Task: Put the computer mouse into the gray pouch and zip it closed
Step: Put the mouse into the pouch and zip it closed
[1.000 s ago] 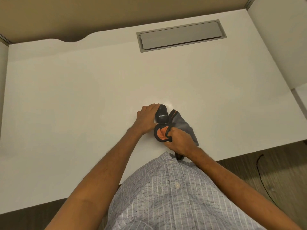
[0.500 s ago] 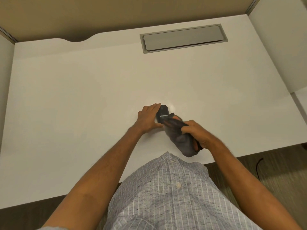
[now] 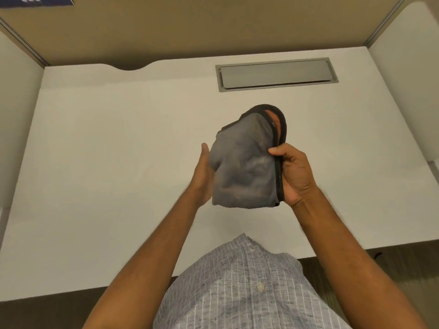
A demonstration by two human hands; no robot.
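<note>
both hands lift gray pouch (image 3: pixel 244 167) above desk (image 3: pixel 118 150); right hand (image 3: pixel 293 173) grip pinching zipper edge, left hand (image 3: pixel 204 172) cupping; hold edge taut before zipping.

The mouse is nowhere to be seen; whether it sits inside the gray pouch (image 3: pixel 247 167) I cannot tell. The pouch covers most of my left hand (image 3: pixel 204 173), leaving only its edge and one fingertip showing. My right hand (image 3: pixel 293 173) hides part of the black zipper band. The blue sign (image 3: pixel 35 0) is cut off at the top edge, its digits blurred.
</note>
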